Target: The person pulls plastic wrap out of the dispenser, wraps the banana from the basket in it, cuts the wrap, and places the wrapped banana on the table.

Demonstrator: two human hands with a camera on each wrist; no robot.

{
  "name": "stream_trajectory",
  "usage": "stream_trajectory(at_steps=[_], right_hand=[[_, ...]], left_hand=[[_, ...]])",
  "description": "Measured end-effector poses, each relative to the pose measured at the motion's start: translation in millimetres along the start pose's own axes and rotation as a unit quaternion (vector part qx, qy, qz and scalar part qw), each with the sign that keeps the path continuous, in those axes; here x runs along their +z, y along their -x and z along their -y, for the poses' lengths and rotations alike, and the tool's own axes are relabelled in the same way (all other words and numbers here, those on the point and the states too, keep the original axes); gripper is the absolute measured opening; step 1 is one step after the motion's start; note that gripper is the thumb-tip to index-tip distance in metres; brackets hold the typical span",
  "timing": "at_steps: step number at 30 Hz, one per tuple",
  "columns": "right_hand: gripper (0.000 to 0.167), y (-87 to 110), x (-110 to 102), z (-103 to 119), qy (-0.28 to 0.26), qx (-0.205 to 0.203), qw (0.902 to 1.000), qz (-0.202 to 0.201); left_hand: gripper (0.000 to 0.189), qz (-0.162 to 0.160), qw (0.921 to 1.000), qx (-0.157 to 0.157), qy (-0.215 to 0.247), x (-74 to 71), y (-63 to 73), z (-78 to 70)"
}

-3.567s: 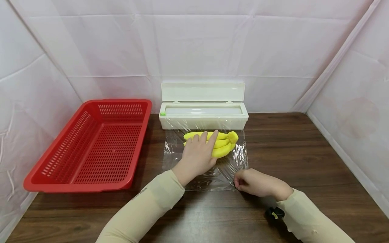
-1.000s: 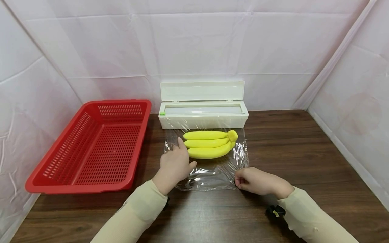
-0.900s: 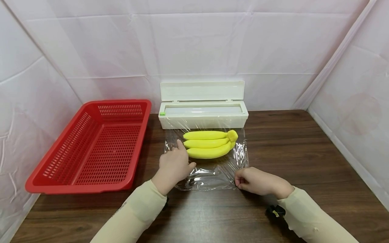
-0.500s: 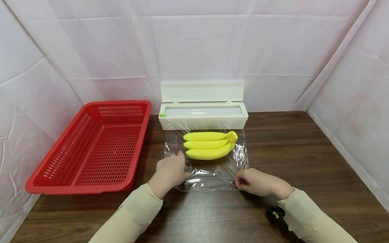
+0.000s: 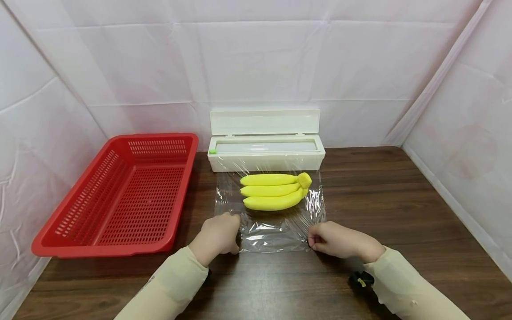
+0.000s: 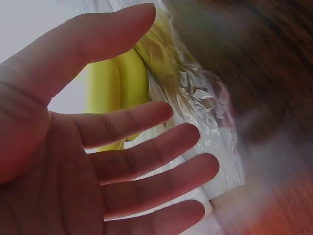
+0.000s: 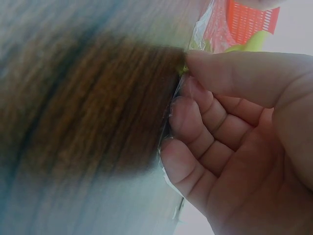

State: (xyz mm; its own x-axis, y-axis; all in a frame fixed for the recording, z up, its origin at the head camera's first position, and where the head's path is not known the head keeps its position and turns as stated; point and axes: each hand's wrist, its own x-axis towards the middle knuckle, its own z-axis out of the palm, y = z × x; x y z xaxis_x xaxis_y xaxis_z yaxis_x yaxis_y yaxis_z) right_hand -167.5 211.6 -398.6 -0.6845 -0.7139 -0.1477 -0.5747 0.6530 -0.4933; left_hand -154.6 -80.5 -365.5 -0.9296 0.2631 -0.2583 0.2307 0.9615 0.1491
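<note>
A bunch of yellow bananas (image 5: 274, 203) lies on a sheet of cling film (image 5: 266, 231), its stem end pointing right. The film runs from the white dispenser (image 5: 266, 163) behind it toward the front of the table. My right hand (image 5: 340, 240) pinches the film's near right corner between thumb and curled fingers. At the near left corner is my left hand (image 5: 218, 235). The left wrist view shows the left fingers (image 6: 146, 152) loosely extended and the thumb held apart, with film and bananas beyond them.
To the left stands a red perforated basket (image 5: 182, 202). The dispenser's lid (image 5: 264, 122) is raised, close to the white back curtain (image 5: 256, 62). Dark wooden table (image 5: 372, 191) extends to the right of the film. A black wrist device (image 5: 361, 280) hangs under the right sleeve.
My left hand has come off the bananas and slid toward me, down the film's left side to its near left corner. The right hand keeps its pinch on the film.
</note>
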Motion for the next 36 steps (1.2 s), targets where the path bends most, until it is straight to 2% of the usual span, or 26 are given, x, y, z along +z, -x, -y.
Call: stream_trajectory(at_steps=[10,16,25,31,36], right_hand=[[0.018,-0.4,-0.5,-0.4,-0.001,0.001,1.0000,0.003],[0.017,0.4,-1.1,-0.1,-0.004,0.003,1.0000,0.005],[0.014,2.7,-1.3,-1.9,-0.030,0.013,0.9995,0.002],[0.015,3.5,-2.8,-2.5,-0.014,0.007,0.9999,0.001],[0.016,3.9,-2.5,-3.2,-0.006,0.019,0.9998,0.000]], left_hand=[[0.014,-0.002,0.9996,0.024,-0.018,4.5,3.4,3.2],[0.019,-0.010,0.9991,0.031,-0.026,6.5,4.3,4.0],[0.021,0.016,0.9994,0.023,-0.019,5.2,5.7,5.3],[0.021,0.012,0.9995,0.027,-0.009,2.8,7.5,5.3],[0.020,0.019,0.9994,0.029,0.000,1.3,8.1,6.4]])
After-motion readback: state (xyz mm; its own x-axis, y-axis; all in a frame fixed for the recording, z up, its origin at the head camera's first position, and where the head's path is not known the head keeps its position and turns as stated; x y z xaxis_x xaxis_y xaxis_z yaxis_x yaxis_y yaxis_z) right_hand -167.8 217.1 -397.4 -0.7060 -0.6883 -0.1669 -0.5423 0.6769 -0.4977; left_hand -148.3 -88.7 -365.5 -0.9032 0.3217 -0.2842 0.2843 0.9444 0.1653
